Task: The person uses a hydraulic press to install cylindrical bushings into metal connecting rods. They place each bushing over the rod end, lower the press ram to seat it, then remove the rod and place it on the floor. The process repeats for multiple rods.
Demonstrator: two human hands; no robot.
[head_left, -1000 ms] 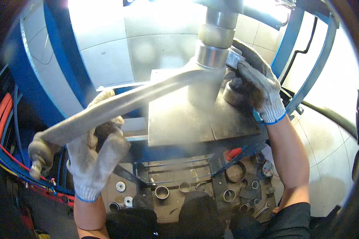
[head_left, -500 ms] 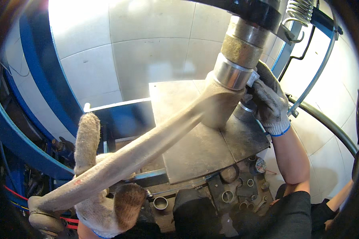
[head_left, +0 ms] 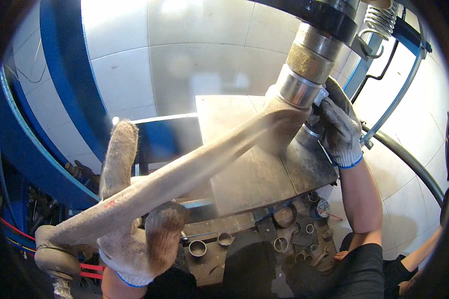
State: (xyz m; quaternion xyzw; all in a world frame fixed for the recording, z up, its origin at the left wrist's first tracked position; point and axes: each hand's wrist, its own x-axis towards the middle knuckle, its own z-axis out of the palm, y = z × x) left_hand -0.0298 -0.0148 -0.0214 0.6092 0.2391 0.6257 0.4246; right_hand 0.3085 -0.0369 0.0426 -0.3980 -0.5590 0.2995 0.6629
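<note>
Control arm [head_left: 179, 172]: lies slantwise above the plate [head_left: 249, 184], ball-joint end toward 8 o'clock, barrel end toward 2 o'clock. The silver sleeve [head_left: 298, 87] sits between the barrel end and the knurled ram [head_left: 309, 62].

Left hand [head_left: 134, 251], at 7 to 8 o'clock: spread wide beneath the arm, thumb and fingers on opposite sides, not closed round it; how much weight it bears cannot be told. Right hand [head_left: 341, 132], at 3 o'clock: appears to pinch a small metal block [head_left: 320, 96] beside the sleeve.

Recommended practice: support the long end so that barrel, sleeve and ram share one axis. Hold the block by its outer edge; fingertips should stay clear of the ram's line.
</note>
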